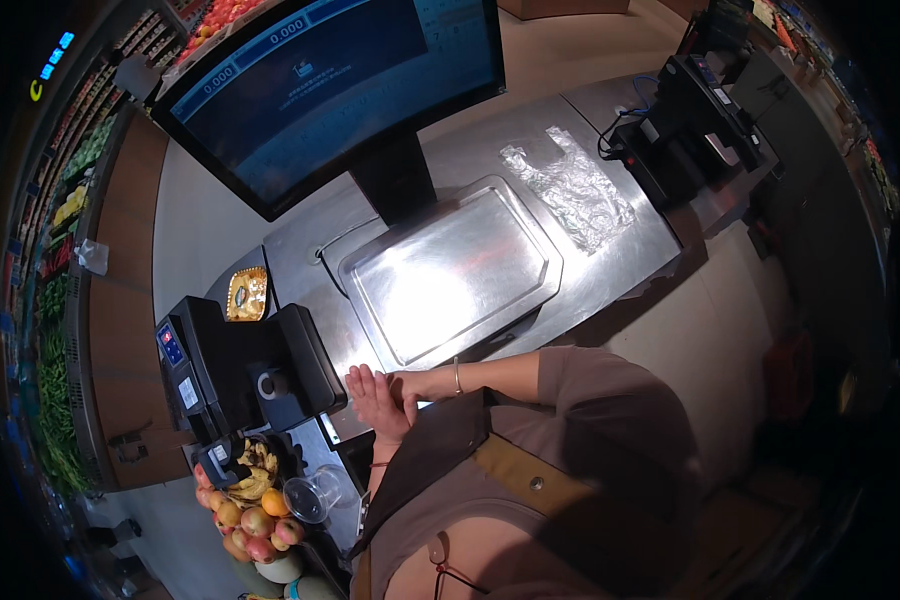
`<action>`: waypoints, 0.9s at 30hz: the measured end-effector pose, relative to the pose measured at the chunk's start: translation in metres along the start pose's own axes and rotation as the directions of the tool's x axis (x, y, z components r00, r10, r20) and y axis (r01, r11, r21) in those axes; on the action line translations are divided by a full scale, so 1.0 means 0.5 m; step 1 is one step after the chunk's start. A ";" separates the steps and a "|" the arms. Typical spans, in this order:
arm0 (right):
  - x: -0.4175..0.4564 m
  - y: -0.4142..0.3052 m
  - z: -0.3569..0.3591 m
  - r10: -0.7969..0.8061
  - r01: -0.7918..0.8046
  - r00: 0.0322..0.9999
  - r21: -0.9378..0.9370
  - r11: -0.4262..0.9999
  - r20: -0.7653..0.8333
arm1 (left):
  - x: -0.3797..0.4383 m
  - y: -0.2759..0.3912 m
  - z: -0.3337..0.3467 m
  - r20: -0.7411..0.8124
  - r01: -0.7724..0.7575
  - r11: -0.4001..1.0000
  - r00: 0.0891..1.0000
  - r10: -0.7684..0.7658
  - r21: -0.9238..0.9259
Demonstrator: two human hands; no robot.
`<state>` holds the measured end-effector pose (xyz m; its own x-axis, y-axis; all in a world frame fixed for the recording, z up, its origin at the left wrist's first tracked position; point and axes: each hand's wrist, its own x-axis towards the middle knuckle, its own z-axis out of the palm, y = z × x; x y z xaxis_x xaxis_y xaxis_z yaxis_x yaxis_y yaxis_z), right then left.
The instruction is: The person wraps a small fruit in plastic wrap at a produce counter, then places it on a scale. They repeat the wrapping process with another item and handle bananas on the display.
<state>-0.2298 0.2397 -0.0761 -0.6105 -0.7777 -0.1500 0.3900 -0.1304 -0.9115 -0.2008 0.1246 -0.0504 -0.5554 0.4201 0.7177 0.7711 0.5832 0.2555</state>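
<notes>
My left hand [377, 405], a red band at its wrist, rests against my right hand [411, 388] at the near edge of the steel counter [450, 157]. The left fingers are straight and slightly apart, with nothing visible in them. A thin bracelet [458, 375] circles my right wrist. Most of the right fingers are hidden behind the left hand. Just beyond both hands lies a bare rectangular metal weighing tray [495, 247] with strong glare. Behind it a large monitor [330, 112] stands on a black post [394, 176].
A black label printer [217, 367] is left of my hands; another black machine [682, 135] stands far right. A crumpled clear plastic bag [577, 191] lies beside the tray. Bananas [253, 472], pomegranates [257, 521] and a clear plastic container [309, 499] sit lower left, a gold tray [246, 294] farther up.
</notes>
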 end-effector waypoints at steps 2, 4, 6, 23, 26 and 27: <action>-0.041 -0.003 0.013 0.001 -0.029 0.995 0.266 0.964 0.103 | -0.002 0.021 0.017 0.086 -0.118 0.975 0.991 0.103 0.186; -0.070 -0.020 0.019 -0.035 -0.033 0.993 0.537 0.843 0.115 | -0.006 0.029 0.031 0.103 -0.091 0.984 0.992 0.076 0.155; -0.080 -0.051 0.014 -0.084 -0.003 0.992 0.676 0.736 0.096 | 0.003 0.026 0.045 0.134 -0.098 0.988 0.988 0.081 0.121; -0.152 -0.101 -0.022 -0.192 0.188 0.980 0.569 0.800 -0.054 | -0.017 0.022 -0.030 0.500 0.118 0.989 0.864 -0.057 -0.091; -0.112 -0.113 -0.005 -0.147 0.077 0.986 0.553 0.829 0.082 | -0.032 0.014 -0.079 0.507 0.276 0.958 0.816 -0.278 0.081; -0.096 -0.117 -0.004 -0.133 0.031 0.980 0.556 0.830 0.144 | -0.080 -0.005 -0.064 0.291 0.331 0.943 0.898 -0.329 0.045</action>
<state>-0.2246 0.2858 -0.0162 -0.5511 -0.8339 0.0299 0.6884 -0.4746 -0.5485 -0.1704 0.0842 -0.0588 -0.8433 0.3877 0.3721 0.5292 0.7200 0.4490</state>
